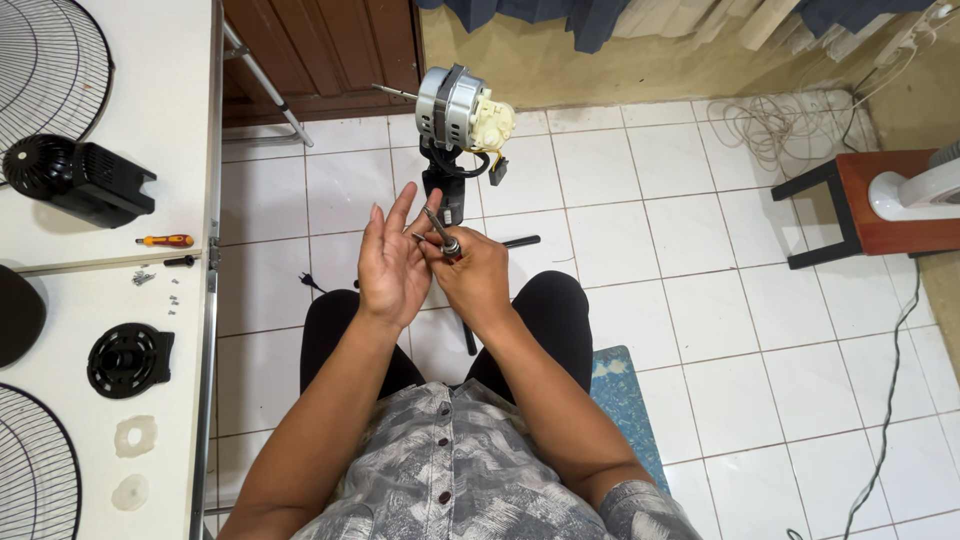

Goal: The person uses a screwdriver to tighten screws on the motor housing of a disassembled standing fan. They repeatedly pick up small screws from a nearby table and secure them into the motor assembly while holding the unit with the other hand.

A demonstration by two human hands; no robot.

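Right grip: right hand (pixel 478 278) curled closed around a screwdriver (pixel 441 231), thumb and fingers wrapped on the handle end, metal shaft slanting up and away toward the fan motor.
Left grip: left hand (pixel 392 262) open, fingers stretched upward and slightly spread, palm turned to the screwdriver and just beside it; whether the palm touches the tool cannot be told.
Screwdriver place: directly below the fan motor (pixel 458 108), near it but apart, over the person's lap.
Fan motor: one, silver housing with a cream plastic gearbox, thin shaft sticking out to its left, sitting on a black stand neck (pixel 447 178).
Counted on the surface: two wire fan grilles (pixel 50 60), both only partly in view; one black rear motor cover (pixel 75 175); one round black ribbed plate (pixel 128 360); one orange-handled screwdriver (pixel 165 241); one small black bit (pixel 180 261); a little scatter of screws (pixel 145 277); two pale round rings (pixel 134 436).
Surface: white surface (pixel 160 130), well to the left of the fan motor, metal edge along its right side.
Room: white tiled floor (pixel 660 230) beneath the fan motor, wooden door behind it, coiled pale cable (pixel 775 125) to its right, a red-topped stool (pixel 870 205) farther right, a blue mat (pixel 622 395) below and right.
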